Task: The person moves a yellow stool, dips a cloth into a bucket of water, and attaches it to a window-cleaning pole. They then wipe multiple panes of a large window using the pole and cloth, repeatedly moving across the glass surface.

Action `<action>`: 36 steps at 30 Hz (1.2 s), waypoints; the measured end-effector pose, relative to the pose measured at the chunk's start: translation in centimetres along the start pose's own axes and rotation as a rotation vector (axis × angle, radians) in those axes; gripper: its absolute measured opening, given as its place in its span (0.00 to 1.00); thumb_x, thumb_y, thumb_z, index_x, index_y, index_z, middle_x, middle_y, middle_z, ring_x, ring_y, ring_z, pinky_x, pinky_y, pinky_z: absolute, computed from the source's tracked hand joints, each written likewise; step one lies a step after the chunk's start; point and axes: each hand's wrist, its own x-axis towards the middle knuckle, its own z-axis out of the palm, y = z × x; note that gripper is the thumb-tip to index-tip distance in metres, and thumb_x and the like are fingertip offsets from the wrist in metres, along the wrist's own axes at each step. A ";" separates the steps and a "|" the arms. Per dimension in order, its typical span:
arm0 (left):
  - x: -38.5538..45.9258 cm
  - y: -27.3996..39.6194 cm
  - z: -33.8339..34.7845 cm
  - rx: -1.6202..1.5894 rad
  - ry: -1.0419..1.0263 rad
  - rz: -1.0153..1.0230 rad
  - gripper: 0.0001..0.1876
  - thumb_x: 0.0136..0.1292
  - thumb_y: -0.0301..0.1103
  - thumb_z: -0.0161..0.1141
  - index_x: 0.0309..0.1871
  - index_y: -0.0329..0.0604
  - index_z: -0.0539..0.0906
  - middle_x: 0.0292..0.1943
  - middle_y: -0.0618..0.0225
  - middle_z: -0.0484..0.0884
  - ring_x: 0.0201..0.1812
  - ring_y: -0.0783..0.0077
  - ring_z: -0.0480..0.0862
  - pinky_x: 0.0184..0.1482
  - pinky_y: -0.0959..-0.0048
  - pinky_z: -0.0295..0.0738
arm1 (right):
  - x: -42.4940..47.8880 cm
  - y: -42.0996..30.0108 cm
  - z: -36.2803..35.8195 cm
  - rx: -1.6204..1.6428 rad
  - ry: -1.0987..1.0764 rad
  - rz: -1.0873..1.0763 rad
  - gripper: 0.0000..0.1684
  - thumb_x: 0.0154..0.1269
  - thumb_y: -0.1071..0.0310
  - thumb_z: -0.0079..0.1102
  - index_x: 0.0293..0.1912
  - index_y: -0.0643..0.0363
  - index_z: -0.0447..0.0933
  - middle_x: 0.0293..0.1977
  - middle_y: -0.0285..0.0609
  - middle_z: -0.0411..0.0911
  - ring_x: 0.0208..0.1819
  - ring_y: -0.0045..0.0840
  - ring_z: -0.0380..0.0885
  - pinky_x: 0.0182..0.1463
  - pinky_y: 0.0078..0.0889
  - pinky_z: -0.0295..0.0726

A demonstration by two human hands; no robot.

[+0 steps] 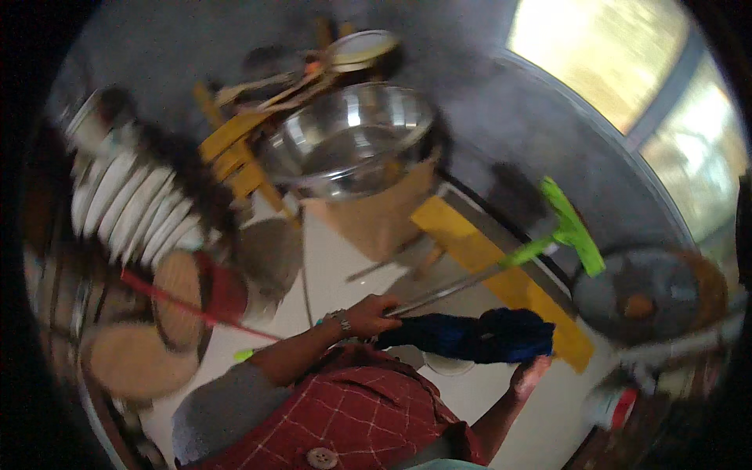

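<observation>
My left hand (370,318) is closed around the metal handle of a squeegee (573,229) with a lime-green head, which points up to the right. Between my two hands stretches a dark blue cloth (499,335), bunched at its right end. One end of it lies at my left hand, and my right hand (531,373) grips the lower right edge of the bunched part. The fingers of the right hand are partly hidden by the cloth. A red checked apron (364,405) covers my front.
A large steel basin (352,141) stands ahead beside a yellow wooden chair (235,158). A yellow bench (499,276) lies beyond the cloth. White dishes (129,205) are racked at left, above round boards (141,358). At right is a large round pan (652,294).
</observation>
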 end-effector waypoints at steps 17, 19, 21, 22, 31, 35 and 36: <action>-27.7 0.6 -3.6 -0.295 0.550 -0.270 0.09 0.56 0.30 0.63 0.35 0.41 0.74 0.23 0.71 0.74 0.25 0.79 0.71 0.29 0.76 0.67 | -17.2 27.1 20.4 -0.622 -1.627 0.014 0.25 0.61 0.50 0.53 0.41 0.65 0.73 0.22 0.50 0.76 0.18 0.41 0.75 0.26 0.43 0.74; -31.6 -0.4 -3.5 -0.247 0.652 -0.245 0.08 0.56 0.29 0.64 0.35 0.41 0.75 0.23 0.72 0.74 0.24 0.78 0.73 0.27 0.76 0.68 | -19.5 27.2 24.9 -0.619 -1.665 0.224 0.23 0.59 0.52 0.55 0.42 0.64 0.73 0.23 0.50 0.76 0.21 0.40 0.76 0.27 0.42 0.74; -36.1 -1.0 -3.2 -0.226 0.737 -0.279 0.08 0.55 0.29 0.64 0.34 0.40 0.74 0.22 0.72 0.74 0.23 0.79 0.74 0.25 0.76 0.68 | -21.7 21.9 31.3 -0.697 -1.524 0.646 0.24 0.62 0.51 0.51 0.35 0.66 0.77 0.25 0.52 0.79 0.30 0.41 0.80 0.35 0.41 0.76; -38.1 -1.2 -3.3 -0.274 0.787 -0.265 0.08 0.55 0.28 0.64 0.32 0.41 0.74 0.20 0.73 0.73 0.19 0.81 0.73 0.22 0.78 0.67 | -23.0 21.2 34.2 -0.584 -1.417 0.770 0.22 0.62 0.51 0.52 0.41 0.63 0.74 0.26 0.51 0.79 0.29 0.39 0.79 0.33 0.39 0.76; -53.5 -2.0 -2.7 -0.600 1.173 -0.658 0.09 0.53 0.25 0.61 0.28 0.42 0.69 0.17 0.75 0.70 0.15 0.83 0.69 0.16 0.82 0.65 | -35.7 6.7 60.3 0.027 -1.424 0.965 0.43 0.60 0.31 0.40 0.66 0.43 0.48 0.35 0.53 0.76 0.20 0.29 0.76 0.20 0.26 0.76; -57.4 -1.1 -2.4 -0.667 1.344 -0.633 0.10 0.51 0.23 0.61 0.28 0.42 0.69 0.16 0.74 0.70 0.13 0.83 0.68 0.14 0.82 0.63 | -39.6 7.6 66.7 -0.067 -1.425 1.181 0.38 0.58 0.28 0.37 0.61 0.39 0.56 0.15 0.45 0.72 0.12 0.27 0.73 0.13 0.25 0.70; -58.3 -1.6 -1.8 -0.643 1.349 -0.619 0.10 0.51 0.22 0.60 0.28 0.42 0.68 0.16 0.74 0.70 0.13 0.83 0.68 0.14 0.82 0.63 | -40.1 8.3 67.5 -0.069 -1.393 1.194 0.37 0.60 0.30 0.38 0.61 0.40 0.55 0.14 0.45 0.71 0.11 0.27 0.72 0.11 0.25 0.68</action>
